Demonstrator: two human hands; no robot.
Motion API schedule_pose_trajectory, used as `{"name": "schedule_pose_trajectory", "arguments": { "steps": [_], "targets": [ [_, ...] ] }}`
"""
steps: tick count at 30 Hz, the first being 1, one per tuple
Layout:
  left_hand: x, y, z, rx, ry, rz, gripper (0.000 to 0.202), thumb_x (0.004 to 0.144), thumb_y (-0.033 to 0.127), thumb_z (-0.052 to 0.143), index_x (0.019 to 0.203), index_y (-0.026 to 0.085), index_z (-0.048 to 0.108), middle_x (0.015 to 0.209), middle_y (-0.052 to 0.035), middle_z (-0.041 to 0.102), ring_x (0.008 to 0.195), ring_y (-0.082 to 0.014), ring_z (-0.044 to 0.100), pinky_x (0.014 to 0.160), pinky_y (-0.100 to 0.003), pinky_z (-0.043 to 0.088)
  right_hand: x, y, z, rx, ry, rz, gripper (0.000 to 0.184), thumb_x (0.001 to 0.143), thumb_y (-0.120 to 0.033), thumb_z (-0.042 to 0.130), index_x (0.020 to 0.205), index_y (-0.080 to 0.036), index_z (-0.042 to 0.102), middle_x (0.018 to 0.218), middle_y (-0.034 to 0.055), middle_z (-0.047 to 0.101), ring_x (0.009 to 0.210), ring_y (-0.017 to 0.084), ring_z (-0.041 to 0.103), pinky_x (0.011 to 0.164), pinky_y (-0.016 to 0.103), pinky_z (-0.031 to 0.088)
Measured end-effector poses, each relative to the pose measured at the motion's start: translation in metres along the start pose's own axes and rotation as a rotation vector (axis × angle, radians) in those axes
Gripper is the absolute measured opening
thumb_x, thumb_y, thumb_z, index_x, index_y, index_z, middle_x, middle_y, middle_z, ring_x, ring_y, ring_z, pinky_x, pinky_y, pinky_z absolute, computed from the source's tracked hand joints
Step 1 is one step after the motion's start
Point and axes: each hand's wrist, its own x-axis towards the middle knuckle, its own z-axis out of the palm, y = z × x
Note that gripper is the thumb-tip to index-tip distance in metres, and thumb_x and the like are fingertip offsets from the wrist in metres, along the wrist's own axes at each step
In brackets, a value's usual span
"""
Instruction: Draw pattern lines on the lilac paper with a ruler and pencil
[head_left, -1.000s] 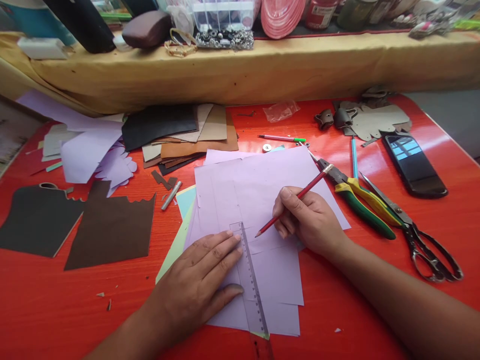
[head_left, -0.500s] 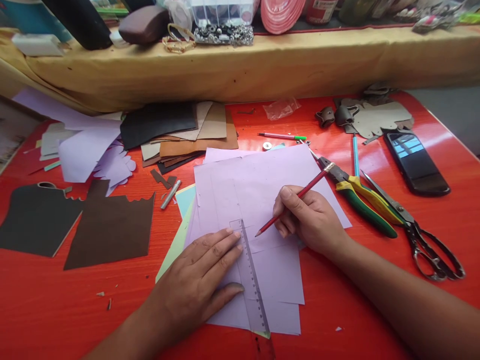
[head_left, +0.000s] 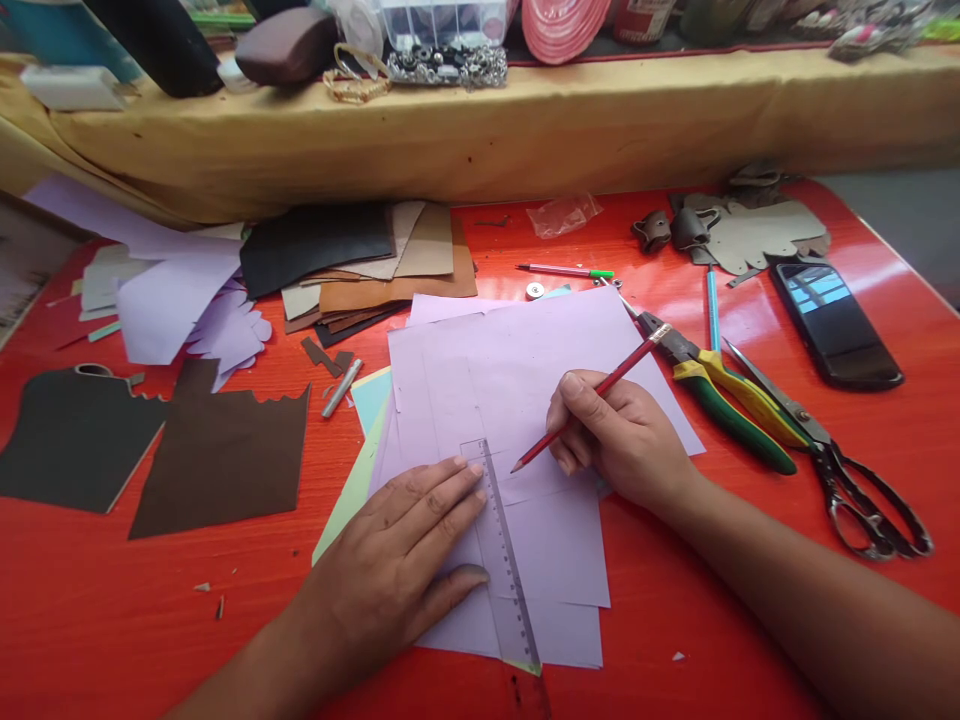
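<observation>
Head view: the left hand (head_left: 405, 550) lies flat, fingers side by side, thumb apart, pressing the clear ruler (head_left: 505, 570) onto overlapping lilac sheets (head_left: 540, 350). Right of it, a red pencil (head_left: 630, 364) sits pinched in the right hand's (head_left: 622, 435) fingers, tip near the ruler's edge — if left-hand pressure slackens, ruler or sheets could slip, skewing any line.
</observation>
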Motion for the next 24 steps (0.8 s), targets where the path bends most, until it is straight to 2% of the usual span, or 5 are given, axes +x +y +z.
{"name": "schedule_pose_trajectory", "arguments": {
  "steps": [7, 18, 24],
  "targets": [
    [0.0000, -0.0004, -0.0003, -0.002, -0.006, 0.001, 0.040, 0.117, 0.037, 0.056, 0.146, 0.011, 0.066, 0.157, -0.0114, 0.068, 0.151, -0.0259, 0.057, 0.131, -0.039, 0.040, -0.0005, -0.0007, -0.0005, -0.017, 0.002, 0.004, 0.056, 0.101, -0.069, 0.073, 0.075, -0.019, 0.070, 0.047, -0.0069, 0.047, 0.042, 0.013, 0.051, 0.046, 0.027, 0.042],
    [-0.0019, -0.0007, 0.0012, -0.026, -0.012, -0.012, 0.042, 0.113, 0.034, 0.063, 0.149, 0.012, 0.064, 0.155, -0.0153, 0.069, 0.150, -0.0291, 0.060, 0.127, -0.043, 0.049, -0.0004, -0.0020, 0.0007, -0.002, 0.004, 0.006, 0.055, 0.099, -0.069, 0.075, 0.074, -0.020, 0.071, 0.047, -0.0067, 0.048, 0.042, 0.013, 0.051, 0.047, 0.028, 0.042],
    [-0.0007, -0.0008, 0.0000, -0.008, -0.007, 0.002, 0.041, 0.115, 0.036, 0.059, 0.147, 0.011, 0.066, 0.155, -0.0134, 0.069, 0.151, -0.0270, 0.059, 0.130, -0.040, 0.044, 0.0001, -0.0027, 0.0007, 0.000, -0.004, 0.004, 0.056, 0.100, -0.069, 0.074, 0.074, -0.020, 0.070, 0.048, -0.0066, 0.048, 0.042, 0.013, 0.052, 0.046, 0.028, 0.041]
  ]
}}
